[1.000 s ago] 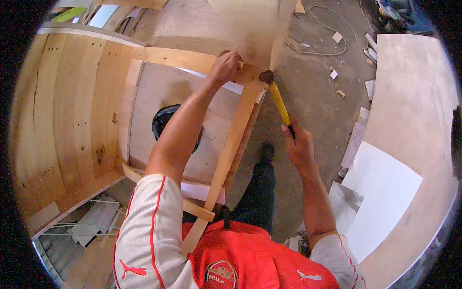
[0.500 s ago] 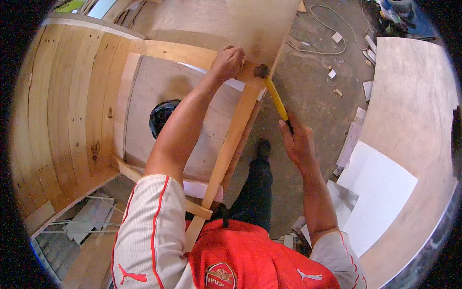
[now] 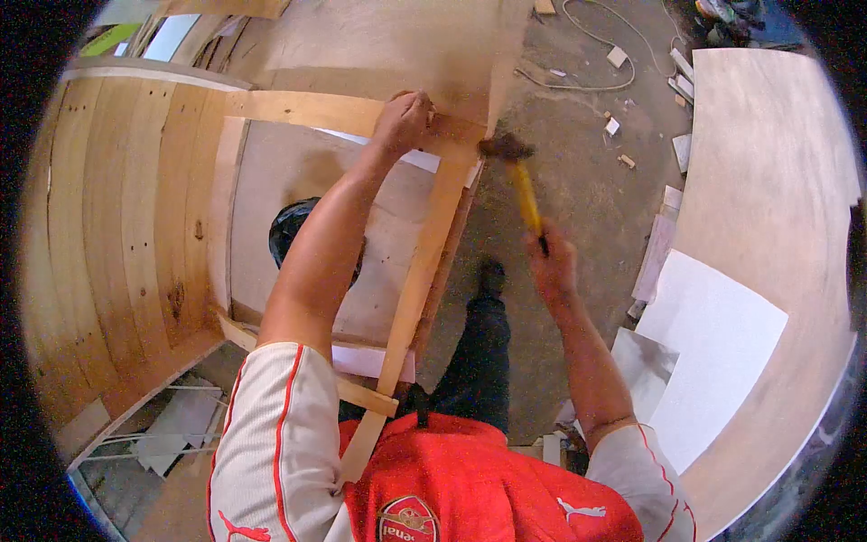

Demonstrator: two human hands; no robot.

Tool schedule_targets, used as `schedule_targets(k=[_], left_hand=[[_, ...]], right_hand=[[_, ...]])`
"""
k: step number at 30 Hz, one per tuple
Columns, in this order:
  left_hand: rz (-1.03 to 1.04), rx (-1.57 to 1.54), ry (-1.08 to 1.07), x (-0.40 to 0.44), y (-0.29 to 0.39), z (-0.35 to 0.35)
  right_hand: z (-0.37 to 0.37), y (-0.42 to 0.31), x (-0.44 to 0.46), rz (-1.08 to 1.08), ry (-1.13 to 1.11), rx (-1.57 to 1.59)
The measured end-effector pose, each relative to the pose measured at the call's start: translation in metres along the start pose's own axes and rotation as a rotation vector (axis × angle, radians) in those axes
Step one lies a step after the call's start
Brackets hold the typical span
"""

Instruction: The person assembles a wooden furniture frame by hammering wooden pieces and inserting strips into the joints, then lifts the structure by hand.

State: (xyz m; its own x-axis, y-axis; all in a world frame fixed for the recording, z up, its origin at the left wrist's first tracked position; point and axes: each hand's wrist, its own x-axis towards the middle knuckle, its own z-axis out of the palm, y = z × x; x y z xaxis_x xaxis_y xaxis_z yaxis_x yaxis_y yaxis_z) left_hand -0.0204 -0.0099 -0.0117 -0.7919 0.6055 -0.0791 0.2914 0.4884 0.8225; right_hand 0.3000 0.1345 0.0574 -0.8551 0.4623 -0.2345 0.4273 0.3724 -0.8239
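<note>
At 9 o'clock, a tall panel (image 3: 131, 244) of upright wooden planks is seen, pale brown and marked with knots and small dark holes. By it, at 8 o'clock, loose scraps (image 3: 176, 429) are scattered; at 10 o'clock, a green sheet (image 3: 113, 38) lies beside pale and brown offcuts.

The wooden frame (image 3: 420, 271) stretches from the panel to just past the middle of the view, its light, bare strips meeting in a corner near 12 o'clock. At 7 o'clock its long side strip is crossed by a short bar (image 3: 366, 396). Through the opening, a flat brown board (image 3: 388, 226) is seen, with a round black thing (image 3: 293, 226) between 9 and 10 o'clock, partly hidden by the left forearm.

The frame's far strip, near the corner, is touched by the left hand (image 3: 405, 122), its fingers bunched together; whether anything small is pinched cannot be told. The hammer (image 3: 526, 194) is gripped low on its yellow handle by the closed fingers of the right hand (image 3: 553, 262), at 3 o'clock. Its dark, blurred head is tilted toward the corner at 1 o'clock; whether they touch cannot be told.

On the dusty grey-brown floor (image 3: 578, 181), a pale cord (image 3: 601, 88) is looped at 1 o'clock among small blocks. A large board (image 3: 759, 181) fills the far right, partly covered by a white sheet (image 3: 718, 352) near 4 o'clock.
</note>
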Motion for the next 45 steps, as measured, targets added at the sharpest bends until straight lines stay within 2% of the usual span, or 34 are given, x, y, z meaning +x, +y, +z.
schedule_targets(k=[2, 5, 7, 9, 11, 14, 16, 18, 19, 21, 24, 26, 27, 30, 33, 36, 39, 42, 45], left_hand=[[0.064, -0.066, 0.043, 0.004, -0.013, 0.003], [0.207, 0.004, -0.016, 0.025, -0.087, 0.015], [0.4, 0.145, -0.007, 0.03, -0.092, 0.013], [0.672, 0.321, 0.09, 0.018, -0.055, -0.001], [0.563, 0.265, 0.066, 0.028, -0.078, 0.008], [0.262, -0.042, -0.034, 0.04, -0.128, 0.016], [0.263, 0.011, -0.051, 0.041, -0.116, 0.013], [0.516, 0.391, 0.01, 0.017, -0.06, -0.004], [0.529, 0.397, 0.038, 0.016, -0.055, -0.005], [0.553, 0.404, 0.091, 0.014, -0.048, -0.003], [0.722, 0.285, 0.147, 0.015, -0.029, -0.002], [0.612, 0.228, 0.088, 0.026, -0.078, -0.004], [0.581, 0.24, 0.072, 0.025, -0.076, -0.005], [0.541, 0.358, 0.044, 0.017, -0.057, -0.006], [0.489, 0.121, 0.121, 0.007, -0.033, -0.001], [0.08, -0.307, -0.005, 0.011, -0.044, 0.0], [0.186, -0.037, -0.014, 0.007, -0.028, -0.005], [0.116, -0.104, -0.015, 0.01, -0.036, -0.003], [0.141, -0.282, 0.018, 0.006, -0.024, -0.001]], right_hand=[[0.008, 0.0, -0.014, -0.034, -0.16, -0.158], [0.046, -0.028, -0.036, 0.062, -0.318, 0.065], [0.08, -0.042, -0.05, 0.125, -0.34, 0.187], [0.105, -0.056, -0.055, 0.155, -0.342, 0.242], [0.113, -0.068, -0.052, 0.165, -0.325, 0.298], [0.112, -0.059, -0.039, 0.001, -0.308, 0.059], [0.086, -0.06, -0.008, 0.002, -0.122, 0.111], [0.061, -0.06, 0.033, 0.04, 0.118, 0.184], [0.053, -0.058, 0.058, 0.075, 0.268, 0.227], [0.07, -0.019, 0.119, 0.083, 0.302, 0.705], [0.086, 0.003, 0.164, 0.158, 0.055, 0.881], [0.085, 0.004, 0.175, 0.279, -0.038, 0.966], [0.084, 0.006, 0.179, 0.343, -0.087, 1.004], [0.079, 0.01, 0.186, 0.34, -0.211, 0.953], [0.065, -0.012, 0.18, 0.386, -0.196, 0.851], [0.059, -0.011, 0.188, 0.355, -0.271, 0.776], [0.05, -0.021, 0.189, 0.451, -0.315, 0.728], [0.062, -0.008, 0.198, 0.387, -0.306, 0.72], [0.101, 0.041, 0.217, 0.14, -0.215, 0.606]])
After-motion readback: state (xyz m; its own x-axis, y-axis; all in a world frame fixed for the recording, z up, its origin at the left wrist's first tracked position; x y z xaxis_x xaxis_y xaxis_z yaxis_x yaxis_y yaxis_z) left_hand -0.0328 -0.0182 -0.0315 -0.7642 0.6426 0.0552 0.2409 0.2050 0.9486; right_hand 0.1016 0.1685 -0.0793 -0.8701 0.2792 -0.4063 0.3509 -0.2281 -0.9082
